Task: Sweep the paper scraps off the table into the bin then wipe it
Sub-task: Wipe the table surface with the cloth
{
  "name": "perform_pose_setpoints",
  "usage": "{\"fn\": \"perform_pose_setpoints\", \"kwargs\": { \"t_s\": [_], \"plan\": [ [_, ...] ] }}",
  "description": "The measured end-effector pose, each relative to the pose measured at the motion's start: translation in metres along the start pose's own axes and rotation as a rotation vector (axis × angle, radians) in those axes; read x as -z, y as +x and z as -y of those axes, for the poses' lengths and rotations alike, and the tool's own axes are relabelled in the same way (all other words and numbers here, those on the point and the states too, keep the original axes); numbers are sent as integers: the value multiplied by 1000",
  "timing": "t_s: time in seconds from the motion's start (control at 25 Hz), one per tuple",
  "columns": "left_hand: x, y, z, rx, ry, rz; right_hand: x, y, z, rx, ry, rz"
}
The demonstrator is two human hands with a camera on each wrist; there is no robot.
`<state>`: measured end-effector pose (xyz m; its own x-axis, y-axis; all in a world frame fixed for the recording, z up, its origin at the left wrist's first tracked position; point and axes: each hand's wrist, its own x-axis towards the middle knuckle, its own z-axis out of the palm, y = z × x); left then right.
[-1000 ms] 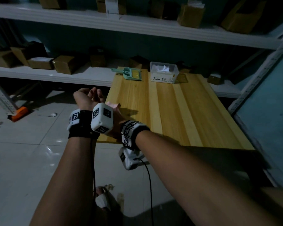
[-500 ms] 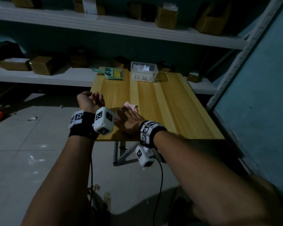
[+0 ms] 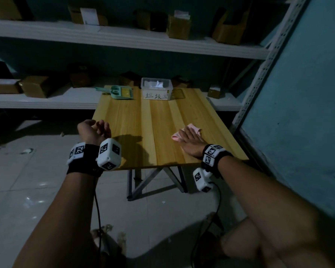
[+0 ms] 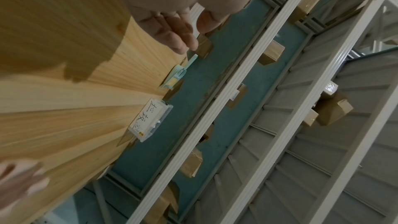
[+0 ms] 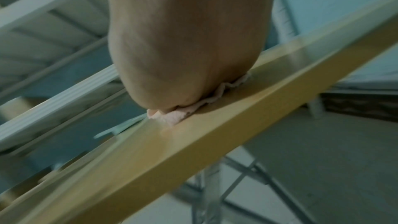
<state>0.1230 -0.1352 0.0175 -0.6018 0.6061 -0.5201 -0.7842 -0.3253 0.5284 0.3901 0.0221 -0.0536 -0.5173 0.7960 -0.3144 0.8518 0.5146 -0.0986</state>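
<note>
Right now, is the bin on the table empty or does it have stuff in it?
It has stuff in it. White paper scraps show inside the clear bin at the far edge of the table.

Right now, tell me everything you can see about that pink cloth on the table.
The pink cloth is a small, soft, rumpled piece of fabric, pale pink, lying flat on the wooden table near its right edge. The right hand presses on it with straight fingers, covering most of it; only its corners and a wavy edge peek out, as the right wrist view also shows. Nothing else touches it.
</note>
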Motion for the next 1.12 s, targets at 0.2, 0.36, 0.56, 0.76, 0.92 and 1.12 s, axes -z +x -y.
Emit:
{"fn": "perform_pose_setpoints", "kwargs": {
  "t_s": [0.2,0.36,0.56,0.76,0.92,1.12],
  "plan": [
    [-6,-6,6,-22,-64,2,10,-12,-36,-146,43,35],
    [-12,-9,16,15,-49,-13,9,-25,-51,-112,100,-23],
    [-17,-11,25,18,-32,-10,12,-35,-81,-245,112,-56],
    [-21,-11,33,28,12,3,17,-63,-103,-442,237,-97],
    [-25,-9,39,37,-12,9,11,-71,-111,-483,276,-103],
    [-26,-6,45,47,-61,40,-3,-71,-110,-494,208,-135]
  ]
}}
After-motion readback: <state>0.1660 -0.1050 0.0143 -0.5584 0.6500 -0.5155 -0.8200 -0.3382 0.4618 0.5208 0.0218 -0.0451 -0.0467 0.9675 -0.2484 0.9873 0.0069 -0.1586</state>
